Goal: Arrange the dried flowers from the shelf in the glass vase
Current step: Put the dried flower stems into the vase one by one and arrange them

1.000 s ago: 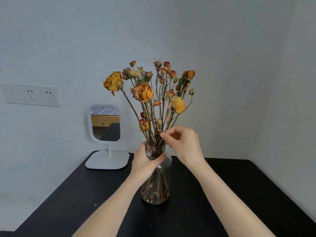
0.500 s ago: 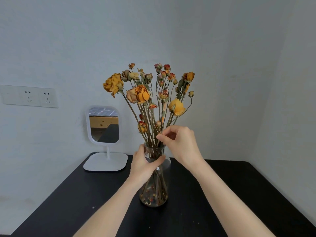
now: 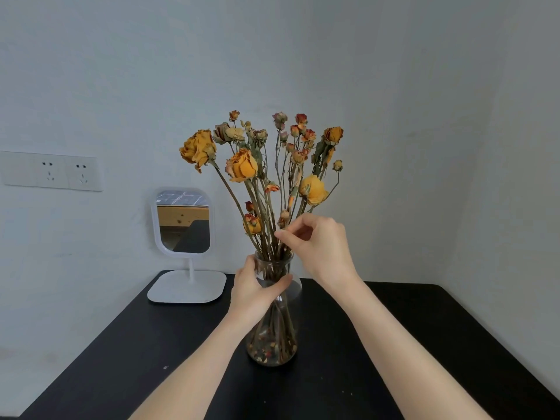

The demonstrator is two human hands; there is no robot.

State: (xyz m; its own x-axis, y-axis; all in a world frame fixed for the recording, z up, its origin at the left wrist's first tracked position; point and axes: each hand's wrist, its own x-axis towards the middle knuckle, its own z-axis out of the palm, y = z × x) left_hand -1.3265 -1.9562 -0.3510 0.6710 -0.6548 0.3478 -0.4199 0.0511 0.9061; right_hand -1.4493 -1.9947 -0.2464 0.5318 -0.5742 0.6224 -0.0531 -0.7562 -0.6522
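A clear glass vase [image 3: 272, 344] stands on the black table [image 3: 394, 344], with fallen petals in its base. A bunch of dried flowers [image 3: 242, 168], yellow, orange and dull pink roses on thin brown stems, stands in it and fans out above the rim. My left hand [image 3: 253, 294] grips the vase around its narrow neck. My right hand [image 3: 318, 247] is just above the rim on the right, its thumb and fingers pinching the stems where they leave the vase.
A small white stand mirror [image 3: 183, 222] sits on the table's far left corner. A white socket panel [image 3: 51, 171] is on the wall at left. Grey walls close in behind and at right.
My right hand has risen slightly along the stems and the flower heads have shifted a little. My left hand keeps its grip on the vase neck.
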